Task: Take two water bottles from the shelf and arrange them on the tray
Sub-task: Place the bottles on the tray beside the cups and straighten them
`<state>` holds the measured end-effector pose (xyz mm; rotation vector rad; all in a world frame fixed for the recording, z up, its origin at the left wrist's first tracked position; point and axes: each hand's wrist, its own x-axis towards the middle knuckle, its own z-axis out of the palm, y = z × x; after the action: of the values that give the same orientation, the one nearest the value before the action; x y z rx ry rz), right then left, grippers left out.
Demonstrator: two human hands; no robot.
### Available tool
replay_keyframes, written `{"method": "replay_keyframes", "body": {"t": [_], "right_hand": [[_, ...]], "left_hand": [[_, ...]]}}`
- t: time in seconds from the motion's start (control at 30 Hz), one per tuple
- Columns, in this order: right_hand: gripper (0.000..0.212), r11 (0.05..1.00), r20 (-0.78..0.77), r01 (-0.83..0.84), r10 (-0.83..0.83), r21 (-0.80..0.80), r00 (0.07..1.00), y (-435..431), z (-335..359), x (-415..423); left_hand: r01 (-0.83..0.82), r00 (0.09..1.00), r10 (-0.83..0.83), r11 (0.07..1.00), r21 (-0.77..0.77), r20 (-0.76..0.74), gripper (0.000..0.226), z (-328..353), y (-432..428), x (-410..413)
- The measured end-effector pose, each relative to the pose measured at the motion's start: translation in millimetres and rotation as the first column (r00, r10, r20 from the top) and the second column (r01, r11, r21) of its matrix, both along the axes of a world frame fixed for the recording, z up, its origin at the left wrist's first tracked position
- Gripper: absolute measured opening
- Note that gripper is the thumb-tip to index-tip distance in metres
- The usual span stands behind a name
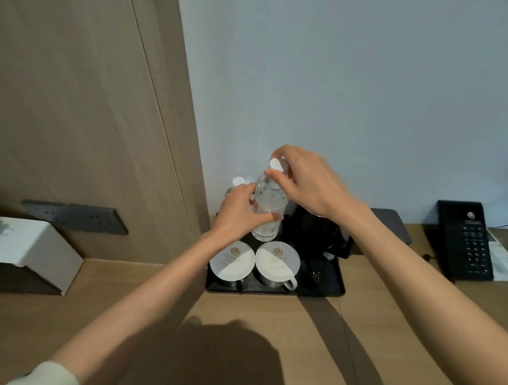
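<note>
A clear water bottle with a white cap stands tilted at the back of the black tray. My left hand wraps its lower body, and my right hand pinches its neck just under the cap. Behind my left hand a second bottle shows only its white cap and shoulder, near the tray's back left corner; whether it stands on the tray is hidden.
Two metal cups with paper lids sit at the tray's front, a black kettle at its back right. A black telephone is on the wooden counter to the right, a white box to the left. The wall is close behind.
</note>
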<state>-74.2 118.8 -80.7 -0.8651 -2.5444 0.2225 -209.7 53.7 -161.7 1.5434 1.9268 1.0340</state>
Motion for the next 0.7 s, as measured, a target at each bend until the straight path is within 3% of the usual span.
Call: {"method": "replay_keyframes", "body": {"t": [0.4, 0.7], "right_hand": [[0.039, 0.998, 0.167, 0.029, -0.019, -0.06, 0.986, 66.7, -55.4, -12.7], [0.041, 1.0, 0.294, 0.0, -0.005, 0.016, 0.956, 87.9, -82.2, -21.7]], "left_hand": [[-0.048, 0.965, 0.062, 0.997, -0.059, 0.256, 0.048, -70.2, 52.9, 6.4], [-0.087, 0.978, 0.112, 0.986, -0.142, 0.178, 0.048, -102.3, 76.2, 4.4]]}}
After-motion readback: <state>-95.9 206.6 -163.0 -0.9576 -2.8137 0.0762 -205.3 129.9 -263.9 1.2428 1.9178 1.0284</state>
